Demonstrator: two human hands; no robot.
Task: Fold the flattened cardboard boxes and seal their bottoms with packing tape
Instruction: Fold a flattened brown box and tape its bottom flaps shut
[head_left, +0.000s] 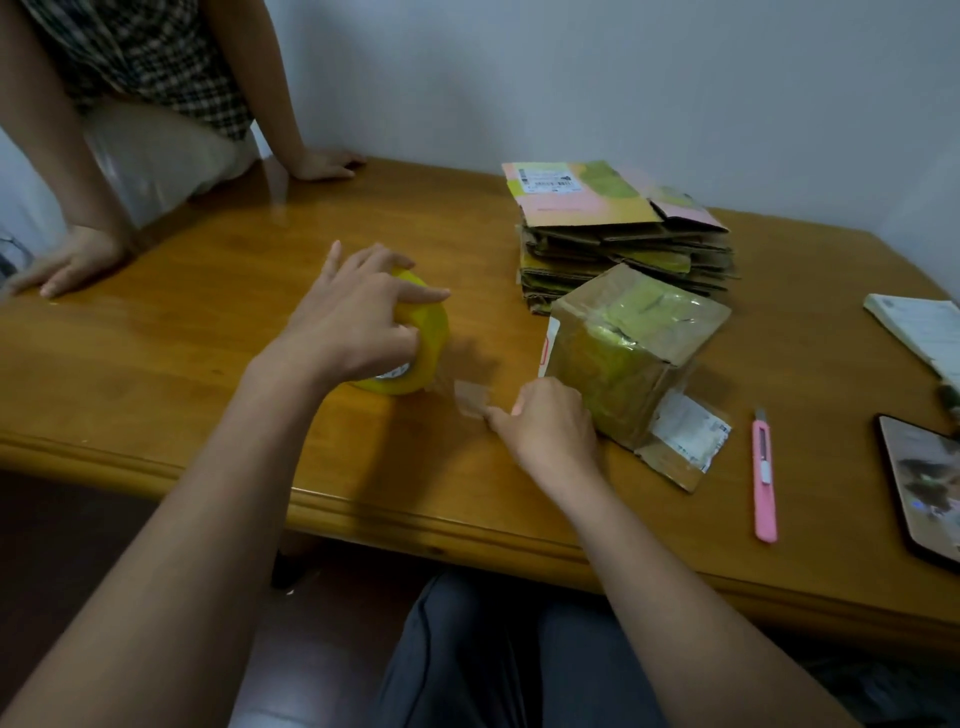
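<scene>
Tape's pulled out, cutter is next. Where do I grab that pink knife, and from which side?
Judging by its pose, grip the pink knife mid-body, from above with the right hand. It lies flat right of the folded box, blade end pointing away from you, butt near the table edge, long sides free.

Dim, even indoor light over my view, soft glare streaking the far table (270, 208), faint shadow beside my tape roll (423, 332), slight overall softness, wide-angle bending at the edges
</scene>
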